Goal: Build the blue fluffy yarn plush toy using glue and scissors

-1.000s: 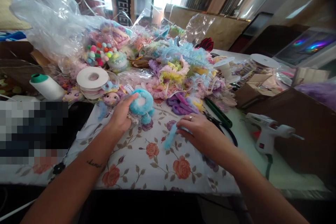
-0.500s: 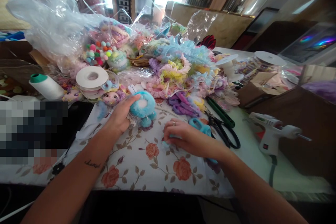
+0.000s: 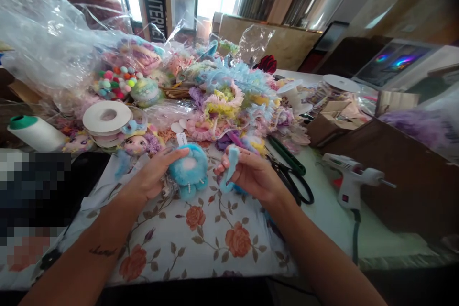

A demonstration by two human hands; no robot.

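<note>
My left hand (image 3: 154, 174) is closed on a fluffy blue plush toy (image 3: 188, 172), thumb on its upper edge. The toy has a pale round patch, small feet and strings of white beads, and a white tag (image 3: 181, 138) sticks up behind it. To its right, my right hand (image 3: 253, 172) pinches a light-blue fuzzy strip (image 3: 230, 169) that hangs in a bent loop, apart from the toy. Black-handled scissors (image 3: 294, 181) lie just right of that hand, beside a dark green tool (image 3: 286, 154). Part of another blue piece is hidden under my right hand.
A white glue gun (image 3: 349, 181) stands on the right, against a cardboard box (image 3: 405, 181). Behind my hands rise a heap of pastel ruffles (image 3: 236, 91), a ribbon spool (image 3: 106, 117), pompoms (image 3: 114, 83) and a thread cone (image 3: 36, 134). Floral cloth (image 3: 172, 244) covers the table.
My right hand has lifted off the cloth with the blue strip and turned its fingers upward, nearer the plush. The plush is turned more upright. The whole view has shifted slightly.
</note>
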